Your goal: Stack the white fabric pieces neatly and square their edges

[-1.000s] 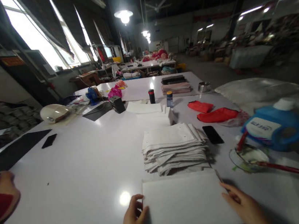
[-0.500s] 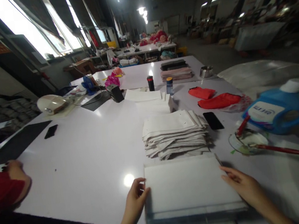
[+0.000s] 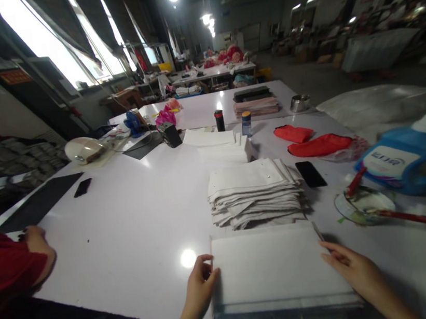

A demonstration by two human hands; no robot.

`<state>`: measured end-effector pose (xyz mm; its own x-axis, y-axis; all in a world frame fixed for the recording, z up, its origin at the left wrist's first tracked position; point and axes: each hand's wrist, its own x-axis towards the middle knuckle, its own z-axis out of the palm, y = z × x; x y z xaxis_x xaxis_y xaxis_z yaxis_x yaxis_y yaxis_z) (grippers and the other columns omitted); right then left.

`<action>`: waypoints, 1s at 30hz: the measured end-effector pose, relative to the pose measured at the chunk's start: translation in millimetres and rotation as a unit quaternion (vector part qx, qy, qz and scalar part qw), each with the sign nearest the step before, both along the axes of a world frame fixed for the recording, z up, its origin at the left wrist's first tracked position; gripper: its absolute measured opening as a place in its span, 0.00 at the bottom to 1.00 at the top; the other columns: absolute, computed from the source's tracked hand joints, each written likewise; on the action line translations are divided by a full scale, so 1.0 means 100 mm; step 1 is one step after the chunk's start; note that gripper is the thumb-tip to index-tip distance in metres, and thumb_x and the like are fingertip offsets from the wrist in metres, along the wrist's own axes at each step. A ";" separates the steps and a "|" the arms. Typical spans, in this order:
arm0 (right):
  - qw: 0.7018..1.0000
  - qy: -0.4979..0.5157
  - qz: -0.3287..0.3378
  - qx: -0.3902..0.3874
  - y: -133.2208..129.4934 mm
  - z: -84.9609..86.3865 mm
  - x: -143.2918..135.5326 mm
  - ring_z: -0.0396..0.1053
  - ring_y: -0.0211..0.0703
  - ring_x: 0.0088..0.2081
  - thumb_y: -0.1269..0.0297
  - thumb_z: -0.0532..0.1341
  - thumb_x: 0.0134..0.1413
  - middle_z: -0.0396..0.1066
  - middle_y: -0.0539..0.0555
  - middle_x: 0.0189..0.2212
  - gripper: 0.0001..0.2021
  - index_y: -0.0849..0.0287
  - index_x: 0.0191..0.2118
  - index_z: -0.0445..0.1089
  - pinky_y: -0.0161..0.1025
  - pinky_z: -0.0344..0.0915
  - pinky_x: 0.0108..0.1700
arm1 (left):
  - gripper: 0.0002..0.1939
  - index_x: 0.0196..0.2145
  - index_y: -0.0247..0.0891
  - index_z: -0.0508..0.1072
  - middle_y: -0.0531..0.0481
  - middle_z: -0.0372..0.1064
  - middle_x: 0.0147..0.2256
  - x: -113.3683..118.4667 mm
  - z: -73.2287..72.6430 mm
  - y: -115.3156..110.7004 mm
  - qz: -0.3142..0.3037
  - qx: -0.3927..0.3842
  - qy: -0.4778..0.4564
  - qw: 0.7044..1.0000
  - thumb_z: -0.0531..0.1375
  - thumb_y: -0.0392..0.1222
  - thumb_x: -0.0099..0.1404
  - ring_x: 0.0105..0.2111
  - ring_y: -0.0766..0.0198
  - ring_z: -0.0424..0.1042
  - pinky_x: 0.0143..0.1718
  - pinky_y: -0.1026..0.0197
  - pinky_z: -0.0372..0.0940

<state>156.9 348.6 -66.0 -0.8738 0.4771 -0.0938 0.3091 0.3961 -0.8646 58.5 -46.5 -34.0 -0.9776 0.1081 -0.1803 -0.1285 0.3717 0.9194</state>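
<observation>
Both hands have barely shifted: left hand and right hand, fingers loosely spread, flank the white sheet stack overhanging the table's near edge; bare surface lies left.

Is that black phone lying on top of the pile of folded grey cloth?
No, the black phone lies flat on the white table, just to the right of the pile of folded grey cloth.
</observation>
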 end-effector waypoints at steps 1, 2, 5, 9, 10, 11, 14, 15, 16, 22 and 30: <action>1.000 0.000 -0.001 0.004 0.00 -0.02 -0.01 0.69 0.46 0.27 0.40 0.60 0.39 0.70 0.51 0.25 0.31 0.60 0.44 0.74 0.38 0.65 0.29 | 0.17 0.41 0.39 0.66 0.58 0.62 0.24 0.00 0.01 0.01 0.000 -0.005 0.001 1.000 0.59 0.48 0.55 0.25 0.66 0.63 0.28 0.63 0.58; 1.000 0.000 -0.002 0.010 0.00 -0.04 -0.01 0.68 0.45 0.26 0.40 0.60 0.39 0.69 0.51 0.25 0.31 0.59 0.44 0.74 0.38 0.65 0.28 | 0.16 0.41 0.39 0.66 0.58 0.62 0.24 0.00 0.01 0.02 -0.002 -0.009 0.001 1.000 0.59 0.48 0.56 0.25 0.66 0.63 0.28 0.64 0.58; 0.999 0.005 -0.001 0.033 0.00 -0.07 -0.02 0.67 0.45 0.24 0.41 0.59 0.40 0.69 0.51 0.24 0.30 0.59 0.43 0.74 0.38 0.64 0.26 | 0.16 0.41 0.39 0.64 0.58 0.62 0.23 -0.02 -0.04 0.03 -0.007 -0.024 0.002 1.000 0.58 0.49 0.57 0.24 0.65 0.64 0.27 0.63 0.59; 0.998 0.019 0.031 0.054 -0.02 -0.07 -0.02 0.66 0.43 0.23 0.43 0.56 0.47 0.67 0.51 0.24 0.28 0.61 0.46 0.72 0.38 0.63 0.25 | 0.18 0.44 0.38 0.63 0.55 0.66 0.25 -0.01 -0.10 0.00 -0.033 -0.100 0.019 0.994 0.55 0.50 0.60 0.23 0.63 0.66 0.27 0.61 0.62; 0.997 0.022 0.035 0.058 -0.02 -0.07 -0.02 0.66 0.43 0.24 0.44 0.55 0.48 0.67 0.51 0.24 0.28 0.62 0.46 0.72 0.37 0.63 0.26 | 0.19 0.47 0.38 0.63 0.53 0.68 0.27 -0.01 -0.09 0.00 -0.042 -0.133 0.043 0.989 0.55 0.50 0.61 0.24 0.62 0.67 0.28 0.60 0.63; 0.997 0.023 0.036 0.063 -0.03 -0.07 -0.02 0.65 0.43 0.24 0.44 0.55 0.49 0.66 0.50 0.24 0.28 0.62 0.46 0.72 0.37 0.63 0.26 | 0.20 0.49 0.37 0.63 0.50 0.69 0.31 -0.01 -0.08 0.00 -0.051 -0.170 0.084 0.981 0.54 0.49 0.61 0.26 0.60 0.69 0.30 0.58 0.65; 0.996 0.025 0.030 0.083 -0.04 -0.10 -0.01 0.64 0.42 0.23 0.46 0.54 0.50 0.64 0.50 0.23 0.27 0.62 0.46 0.72 0.37 0.62 0.26 | 0.23 0.55 0.40 0.63 0.42 0.68 0.43 0.00 0.03 0.08 -0.090 -0.265 0.258 0.925 0.53 0.41 0.62 0.41 0.54 0.70 0.43 0.50 0.66; 0.995 0.026 0.029 0.092 -0.05 -0.11 -0.01 0.64 0.42 0.23 0.47 0.53 0.51 0.64 0.49 0.23 0.26 0.62 0.46 0.72 0.37 0.62 0.26 | 0.24 0.56 0.42 0.64 0.41 0.67 0.46 0.00 0.08 0.14 -0.118 -0.282 0.304 0.902 0.52 0.37 0.62 0.45 0.53 0.68 0.47 0.48 0.65; 0.994 0.025 0.029 0.101 -0.06 -0.13 -0.01 0.64 0.42 0.23 0.48 0.53 0.51 0.64 0.49 0.23 0.26 0.62 0.46 0.72 0.37 0.62 0.26 | 0.25 0.57 0.44 0.64 0.42 0.66 0.47 0.00 0.13 0.22 -0.156 -0.290 0.333 0.883 0.51 0.33 0.61 0.47 0.53 0.67 0.49 0.49 0.64; 0.981 0.005 0.045 0.188 -0.04 -0.10 0.01 0.63 0.44 0.25 0.53 0.50 0.56 0.64 0.51 0.25 0.23 0.61 0.48 0.71 0.40 0.61 0.29 | 0.28 0.62 0.43 0.59 0.42 0.68 0.47 -0.02 0.09 0.65 -0.287 -0.351 0.361 0.815 0.54 0.44 0.65 0.45 0.54 0.66 0.46 0.54 0.65; 0.917 0.018 0.093 0.388 -0.80 0.30 -0.23 0.47 0.60 0.60 0.67 0.52 0.58 0.56 0.61 0.59 0.22 0.58 0.58 0.63 0.59 0.48 0.58 | 0.31 0.64 0.41 0.54 0.44 0.54 0.64 -0.08 -0.27 0.67 -0.250 -0.433 0.521 0.692 0.54 0.45 0.65 0.64 0.47 0.49 0.61 0.46 0.45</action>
<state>134.2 268.4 -36.1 -0.9426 0.2307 0.2413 0.1507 0.9390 -0.3092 50.9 20.7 -61.3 -0.5060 0.7717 0.3853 0.7796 0.6003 -0.1784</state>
